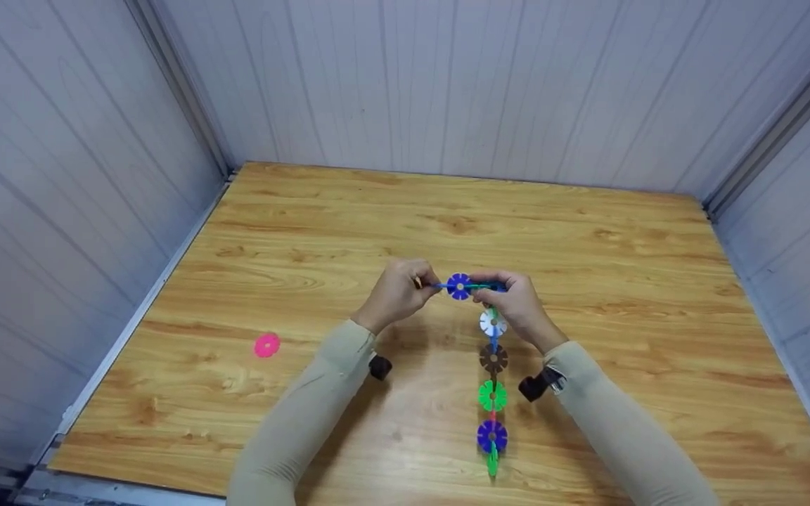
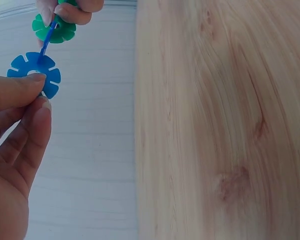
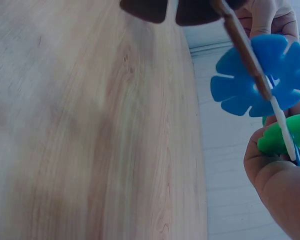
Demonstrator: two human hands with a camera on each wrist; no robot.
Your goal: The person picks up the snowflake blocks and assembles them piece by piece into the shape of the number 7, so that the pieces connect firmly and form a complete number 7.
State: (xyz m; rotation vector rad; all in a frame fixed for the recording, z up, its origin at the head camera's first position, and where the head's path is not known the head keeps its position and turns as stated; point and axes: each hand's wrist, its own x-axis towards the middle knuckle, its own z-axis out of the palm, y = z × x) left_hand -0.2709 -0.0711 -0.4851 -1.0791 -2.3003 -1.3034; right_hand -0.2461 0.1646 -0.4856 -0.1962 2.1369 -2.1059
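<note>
Between finger and thumb my left hand (image 1: 399,289) pinches a light blue notched disc (image 2: 51,76), which is slotted into a dark blue disc (image 1: 452,281). My right hand (image 1: 519,308) grips a green notched disc (image 2: 65,35) on the other side of that dark blue one. From the right hand a chain of slotted discs runs toward the near side: a white disc (image 1: 486,318), a brown disc (image 1: 485,362), a bright green disc (image 1: 484,399), a purple-blue disc (image 1: 483,441) and a green disc (image 1: 492,465) at the end, with edge-on discs joining them.
One loose pink disc (image 1: 260,347) lies on the wooden table (image 1: 187,393), left of my left forearm. Pale panel walls (image 1: 412,84) stand along the back and both sides. A small dark device (image 1: 533,388) sits under the right wrist, with a similar one (image 1: 380,367) at the left.
</note>
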